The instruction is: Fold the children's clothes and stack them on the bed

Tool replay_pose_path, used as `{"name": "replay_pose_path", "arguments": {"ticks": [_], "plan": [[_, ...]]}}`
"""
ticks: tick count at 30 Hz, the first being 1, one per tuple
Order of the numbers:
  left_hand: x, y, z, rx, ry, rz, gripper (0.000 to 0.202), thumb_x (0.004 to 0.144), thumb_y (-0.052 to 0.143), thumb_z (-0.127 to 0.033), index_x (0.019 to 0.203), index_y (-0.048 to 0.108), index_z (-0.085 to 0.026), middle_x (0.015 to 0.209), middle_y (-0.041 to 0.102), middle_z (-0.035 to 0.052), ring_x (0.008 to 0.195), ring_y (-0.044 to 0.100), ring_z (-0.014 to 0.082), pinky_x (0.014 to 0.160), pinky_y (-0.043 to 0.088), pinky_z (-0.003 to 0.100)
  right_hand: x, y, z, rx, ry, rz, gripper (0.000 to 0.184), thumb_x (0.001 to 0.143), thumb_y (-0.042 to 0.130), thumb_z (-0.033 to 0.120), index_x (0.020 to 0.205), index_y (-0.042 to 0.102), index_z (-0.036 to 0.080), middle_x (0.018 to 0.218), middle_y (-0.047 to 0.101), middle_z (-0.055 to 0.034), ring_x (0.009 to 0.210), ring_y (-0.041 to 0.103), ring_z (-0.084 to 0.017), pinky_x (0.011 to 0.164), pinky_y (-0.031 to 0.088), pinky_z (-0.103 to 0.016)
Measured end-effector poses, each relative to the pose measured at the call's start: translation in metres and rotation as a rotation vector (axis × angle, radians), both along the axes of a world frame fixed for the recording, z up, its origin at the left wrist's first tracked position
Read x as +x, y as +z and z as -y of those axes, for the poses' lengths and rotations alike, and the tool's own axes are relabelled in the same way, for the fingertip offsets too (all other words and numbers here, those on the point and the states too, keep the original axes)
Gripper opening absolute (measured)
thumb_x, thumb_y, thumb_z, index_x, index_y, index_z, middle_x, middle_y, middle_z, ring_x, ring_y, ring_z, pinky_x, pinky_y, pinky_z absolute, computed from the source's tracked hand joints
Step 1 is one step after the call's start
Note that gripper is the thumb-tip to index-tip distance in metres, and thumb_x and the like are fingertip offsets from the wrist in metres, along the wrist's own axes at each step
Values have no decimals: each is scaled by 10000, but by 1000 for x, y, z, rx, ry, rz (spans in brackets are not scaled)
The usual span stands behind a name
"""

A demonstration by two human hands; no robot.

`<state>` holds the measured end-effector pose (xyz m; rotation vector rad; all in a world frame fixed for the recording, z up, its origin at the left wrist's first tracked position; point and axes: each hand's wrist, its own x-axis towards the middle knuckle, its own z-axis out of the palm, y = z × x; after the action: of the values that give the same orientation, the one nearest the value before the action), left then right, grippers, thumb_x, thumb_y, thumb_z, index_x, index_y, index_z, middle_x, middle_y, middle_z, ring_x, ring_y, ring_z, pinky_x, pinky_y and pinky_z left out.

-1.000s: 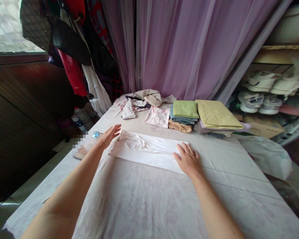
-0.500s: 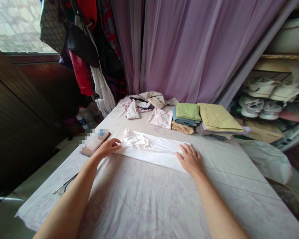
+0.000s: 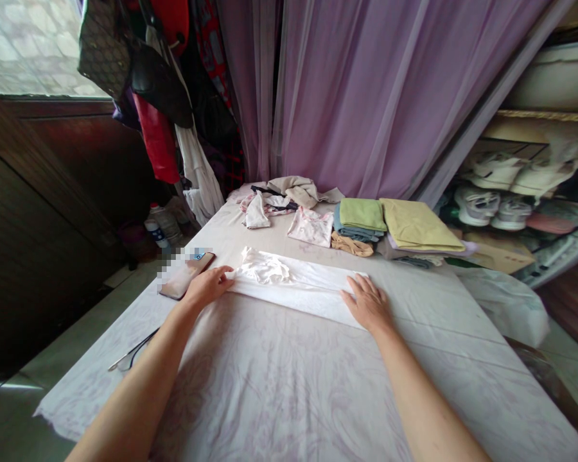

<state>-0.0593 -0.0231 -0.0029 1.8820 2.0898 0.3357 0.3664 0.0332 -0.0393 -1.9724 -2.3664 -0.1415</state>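
My left hand [image 3: 207,287] lies flat, fingers loosely together, fingertips touching the end of a folded white cloth strip [image 3: 298,296], where the thin, soft fabric bunches into crumpled ridges. My right hand [image 3: 366,303] rests spread on the strip's other end. The strip lies on a pale floral sheet [image 3: 279,391]. Just beside my left hand lies a phone [image 3: 187,276]; folded green and yellow cloths [image 3: 417,224] stack ahead, before sheer lilac curtains [image 3: 366,96].

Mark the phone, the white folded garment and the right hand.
Phone [image 3: 187,277]: head view, on its back.
White folded garment [image 3: 298,292]: head view, on the flat middle.
Right hand [image 3: 367,305]: head view, on its back.
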Motion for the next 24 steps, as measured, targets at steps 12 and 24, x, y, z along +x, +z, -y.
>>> {"name": "replay_pose_path", "arguments": {"ticks": [12, 24], "plan": [[92, -19, -10, 280, -353, -186, 655, 946, 377, -577, 1498, 363, -224, 1592, 290, 117, 1479, 200, 314, 1189, 147, 525, 0, 0, 0, -6, -4, -7, 500, 973, 333, 440, 1409, 478, 245, 1534, 397, -83, 1418, 295, -244, 1068, 312, -445], [110, -31, -5, 334, -306, -250, 667, 943, 381, -566, 1503, 361, -204, 1581, 310, 127, 1469, 235, 318, 1196, 133, 527, 32, -9, -4, 244, -244, -724, 521, 894, 298, 290, 1251, 631, 108, 1308, 623, -165, 1225, 555, -247, 1058, 401, -401]]}}
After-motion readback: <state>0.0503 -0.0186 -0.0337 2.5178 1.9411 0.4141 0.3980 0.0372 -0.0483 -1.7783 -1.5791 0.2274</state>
